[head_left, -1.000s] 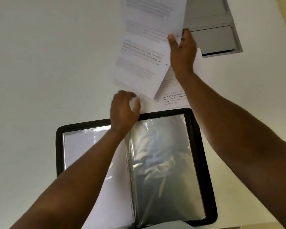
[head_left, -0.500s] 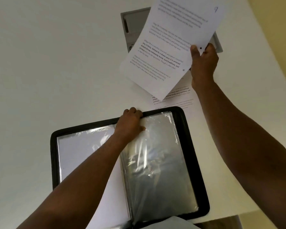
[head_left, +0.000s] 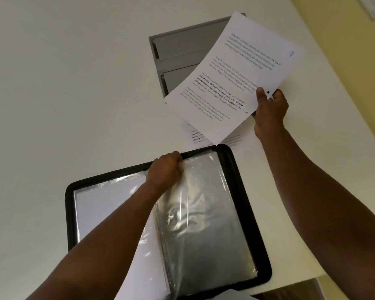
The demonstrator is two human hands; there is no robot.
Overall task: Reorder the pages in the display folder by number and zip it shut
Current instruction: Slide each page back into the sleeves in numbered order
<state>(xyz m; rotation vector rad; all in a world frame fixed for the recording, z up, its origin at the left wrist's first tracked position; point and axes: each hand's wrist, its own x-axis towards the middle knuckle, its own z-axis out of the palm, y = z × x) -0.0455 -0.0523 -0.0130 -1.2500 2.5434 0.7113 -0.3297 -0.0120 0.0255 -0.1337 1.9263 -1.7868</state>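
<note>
Looking down through the head camera, I see my right hand pinching a printed page at its near right edge, thumb on top of the sheet and the other fingers behind it. The page is held up off the white table, tilted, with a handwritten blue 9 in the corner farthest from the grip. Behind the page, on its far left side, a grey tray sits on the table, partly covered by the sheet. Below the held page, between my right hand and the folder, more printed sheets lie flat on the table, their near edge tucked just beside the folder's top rim.

My left hand is curled over the top edge of the display folder, fingers gripping the upper rim of a clear plastic sleeve near the spine. The folder lies open on the table, black zip border all round. To the right of that grip the sleeve looks dark and crinkled; to the left, a sleeve holds a white sheet. Both forearms reach in from the near edge.
</note>
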